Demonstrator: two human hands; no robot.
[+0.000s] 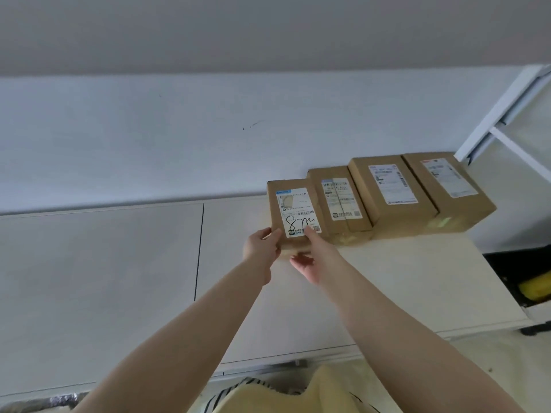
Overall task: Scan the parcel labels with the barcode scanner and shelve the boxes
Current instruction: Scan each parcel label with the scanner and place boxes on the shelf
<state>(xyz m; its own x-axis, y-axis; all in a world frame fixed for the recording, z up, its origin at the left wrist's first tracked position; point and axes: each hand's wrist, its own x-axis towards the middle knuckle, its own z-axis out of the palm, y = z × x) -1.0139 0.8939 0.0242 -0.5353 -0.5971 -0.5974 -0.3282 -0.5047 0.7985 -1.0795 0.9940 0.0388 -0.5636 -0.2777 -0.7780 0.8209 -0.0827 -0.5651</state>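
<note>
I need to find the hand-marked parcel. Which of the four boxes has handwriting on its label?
The leftmost box, the one both hands hold: its label bears large black handwritten digits. The labels on the other three boxes show only print.

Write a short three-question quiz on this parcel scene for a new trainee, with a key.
1. True or false: four cardboard boxes stand in a row on the white surface.
2. Which box do both hands hold? A) the rightmost B) the leftmost C) the second from the right
3. Fill in: the held box's label bears handwritten ____.

Key:
1. True. The handwritten-label box, the second box, the third box and the rightmost box sit side by side.
2. B. The left hand grips its near left corner; the right hand holds its near edge.
3. Numbers, in black marker.
</note>
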